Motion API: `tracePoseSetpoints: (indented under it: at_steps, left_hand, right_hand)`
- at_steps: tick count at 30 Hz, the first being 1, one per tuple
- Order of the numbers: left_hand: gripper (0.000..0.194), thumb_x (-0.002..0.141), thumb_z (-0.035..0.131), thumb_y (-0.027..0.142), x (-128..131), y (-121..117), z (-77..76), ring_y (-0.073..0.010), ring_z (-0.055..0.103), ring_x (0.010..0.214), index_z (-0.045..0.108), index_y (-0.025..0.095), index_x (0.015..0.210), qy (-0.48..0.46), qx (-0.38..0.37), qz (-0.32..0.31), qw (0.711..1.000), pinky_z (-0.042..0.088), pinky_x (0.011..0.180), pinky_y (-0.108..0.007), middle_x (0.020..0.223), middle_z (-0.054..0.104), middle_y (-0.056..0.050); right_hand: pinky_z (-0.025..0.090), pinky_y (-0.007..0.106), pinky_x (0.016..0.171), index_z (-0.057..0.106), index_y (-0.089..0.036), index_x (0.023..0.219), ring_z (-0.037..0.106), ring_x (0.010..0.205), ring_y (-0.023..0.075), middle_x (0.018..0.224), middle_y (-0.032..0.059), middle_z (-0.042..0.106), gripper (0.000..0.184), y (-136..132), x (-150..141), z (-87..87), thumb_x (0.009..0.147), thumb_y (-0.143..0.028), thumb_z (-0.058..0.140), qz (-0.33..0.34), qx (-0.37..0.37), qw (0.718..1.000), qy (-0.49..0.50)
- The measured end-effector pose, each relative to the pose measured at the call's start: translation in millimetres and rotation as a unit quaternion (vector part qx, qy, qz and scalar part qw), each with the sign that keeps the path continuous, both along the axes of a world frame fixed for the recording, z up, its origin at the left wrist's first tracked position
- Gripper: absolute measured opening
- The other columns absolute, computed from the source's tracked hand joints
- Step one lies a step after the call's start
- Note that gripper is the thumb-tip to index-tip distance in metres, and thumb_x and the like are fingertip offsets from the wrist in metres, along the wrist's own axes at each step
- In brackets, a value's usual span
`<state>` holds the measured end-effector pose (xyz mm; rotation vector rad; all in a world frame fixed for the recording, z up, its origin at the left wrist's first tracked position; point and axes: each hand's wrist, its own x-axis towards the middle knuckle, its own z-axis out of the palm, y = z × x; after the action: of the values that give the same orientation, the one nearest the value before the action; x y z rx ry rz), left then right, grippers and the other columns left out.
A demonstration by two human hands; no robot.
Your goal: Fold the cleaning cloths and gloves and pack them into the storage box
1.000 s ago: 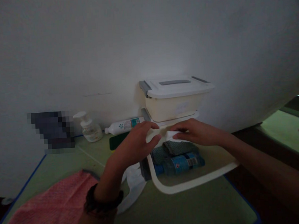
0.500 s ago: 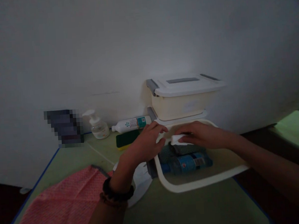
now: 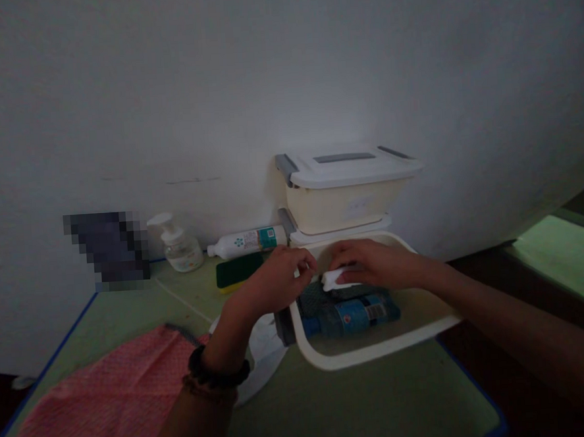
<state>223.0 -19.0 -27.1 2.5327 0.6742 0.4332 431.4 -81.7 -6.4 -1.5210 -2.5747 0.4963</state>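
An open white bin (image 3: 379,348) sits on the green table (image 3: 363,405) in front of me. Inside lie a blue-labelled bottle (image 3: 350,316) and a dark green cloth (image 3: 321,298). My right hand (image 3: 374,265) reaches over the bin's far side, its fingers closed on a small white folded piece (image 3: 331,279). My left hand (image 3: 276,284) hovers at the bin's left rim, fingers curled in a loose pinch close to that white piece; whether it grips anything is unclear.
A lidded white box (image 3: 349,188) is stacked against the wall behind the bin. A white tube (image 3: 246,242), a pump bottle (image 3: 175,245) and a green sponge (image 3: 238,272) lie at left. A pink cloth (image 3: 100,401) and a white bag (image 3: 263,352) lie near me.
My left hand's fingers have curled in from spread to a pinch. My right hand has brought the white piece lower over the bin. The view shifted slightly.
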Motion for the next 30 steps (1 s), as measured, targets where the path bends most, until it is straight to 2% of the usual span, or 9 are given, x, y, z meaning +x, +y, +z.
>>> tracePoseSetpoints:
  at_steps: [5, 7, 11, 17, 20, 24, 30]
  left_hand:
    - [0.007, 0.085, 0.047, 0.017, -0.7, -0.7, -1.0, -0.02, 0.058, 0.084, 0.054, 0.017, 0.087, -0.014, -0.005, 0.003, 1.0, 0.046, 0.079, -0.034, 0.083, 0.062, -0.005]
    - [0.008, 0.086, 0.046, 0.019, -3.1, 0.5, -1.8, -0.0201, 0.058, 0.088, 0.05, 0.017, 0.092, -0.046, 0.005, 0.005, 0.999, 0.046, 0.082, -0.036, 0.091, 0.059, -0.006]
    - [0.022, 0.085, 0.042, 0.018, -12.0, 9.0, -4.3, -0.0226, 0.053, 0.105, 0.046, 0.016, 0.107, -0.082, 0.047, 0.023, 0.995, 0.043, 0.093, -0.041, 0.113, 0.052, -0.012]
    - [0.034, 0.092, 0.032, 0.031, -19.9, 23.0, -12.2, -0.0223, 0.056, 0.112, 0.048, 0.019, 0.119, -0.025, -0.068, -0.019, 0.997, 0.043, 0.097, -0.036, 0.121, 0.061, -0.009]
    - [0.035, 0.093, 0.032, 0.032, -19.1, 24.4, -13.6, -0.0223, 0.057, 0.112, 0.049, 0.019, 0.12, -0.025, -0.079, -0.02, 0.996, 0.043, 0.097, -0.035, 0.124, 0.061, -0.009]
    - [0.037, 0.092, 0.031, 0.033, -18.0, 24.1, -13.1, -0.0226, 0.057, 0.112, 0.049, 0.017, 0.12, -0.015, -0.084, -0.014, 0.996, 0.042, 0.097, -0.036, 0.123, 0.062, -0.011]
    - [0.037, 0.092, 0.03, 0.032, -18.1, 23.5, -13.3, -0.0229, 0.058, 0.111, 0.05, 0.017, 0.119, -0.012, -0.077, -0.012, 0.997, 0.043, 0.096, -0.035, 0.123, 0.061, -0.012]
  right_hand:
    - [0.045, 0.031, 0.086, 0.068, -0.011, 0.104, 0.061, 0.094, 0.0199, 0.102, 0.0122, 0.067, 0.022, 10.4, -15.6, -10.1, 0.087, -0.014, 0.054, 0.036, -0.021, 0.999, 0.007]
    - [0.045, 0.03, 0.085, 0.067, -0.011, 0.103, 0.061, 0.091, 0.0183, 0.1, 0.0107, 0.069, 0.021, 15.5, -20.1, -12.6, 0.087, -0.014, 0.054, 0.05, -0.037, 0.998, 0.007]
    - [0.046, 0.024, 0.075, 0.067, -0.012, 0.102, 0.062, 0.08, 0.0143, 0.095, 0.0068, 0.07, 0.02, 20.2, -21.1, -9.3, 0.088, -0.016, 0.054, 0.061, -0.064, 0.996, 0.004]
    - [0.045, 0.028, 0.075, 0.065, -0.015, 0.104, 0.061, 0.084, 0.0172, 0.097, 0.0081, 0.068, 0.021, 5.9, 4.2, 10.6, 0.087, -0.017, 0.052, 0.002, -0.056, 0.998, -0.034]
    - [0.046, 0.029, 0.073, 0.067, -0.014, 0.101, 0.061, 0.082, 0.018, 0.095, 0.0084, 0.069, 0.021, -0.8, 22.5, 14.5, 0.088, -0.02, 0.051, -0.022, -0.062, 0.996, -0.064]
    - [0.045, 0.032, 0.081, 0.069, -0.013, 0.099, 0.061, 0.09, 0.0211, 0.097, 0.0105, 0.068, 0.021, -1.7, 33.7, 6.3, 0.088, -0.017, 0.052, -0.034, -0.063, 0.992, -0.104]
    - [0.042, 0.035, 0.091, 0.069, -0.015, 0.102, 0.059, 0.1, 0.0229, 0.104, 0.01, 0.068, 0.022, 1.4, 28.5, -12.6, 0.087, -0.017, 0.053, -0.052, -0.024, 0.989, -0.133]
